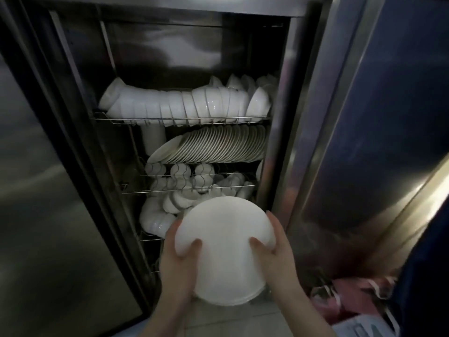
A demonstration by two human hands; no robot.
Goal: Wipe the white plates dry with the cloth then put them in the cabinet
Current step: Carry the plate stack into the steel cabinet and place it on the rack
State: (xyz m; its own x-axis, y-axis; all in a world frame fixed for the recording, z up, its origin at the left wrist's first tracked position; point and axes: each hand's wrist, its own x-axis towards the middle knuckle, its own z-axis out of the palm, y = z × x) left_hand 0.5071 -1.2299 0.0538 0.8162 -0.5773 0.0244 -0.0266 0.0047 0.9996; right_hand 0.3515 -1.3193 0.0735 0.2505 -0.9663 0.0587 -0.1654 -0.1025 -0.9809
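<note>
A stack of white plates (226, 249) is held low in front of the open steel cabinet (277, 147). My left hand (177, 266) grips the stack's left edge, thumb on top. On the right edge sits my right hand (277, 249), thumb also on the top plate. The stack hangs just before the cabinet's lowest rack. No cloth is in view.
Wire racks inside hold rows of white bowls (184, 103), a row of upright plates (218, 144), and small dishes and cups (189, 181) lower down. The open cabinet door (379, 117) stands at the right. Pink and white bags (349, 302) lie on the tiled floor at bottom right.
</note>
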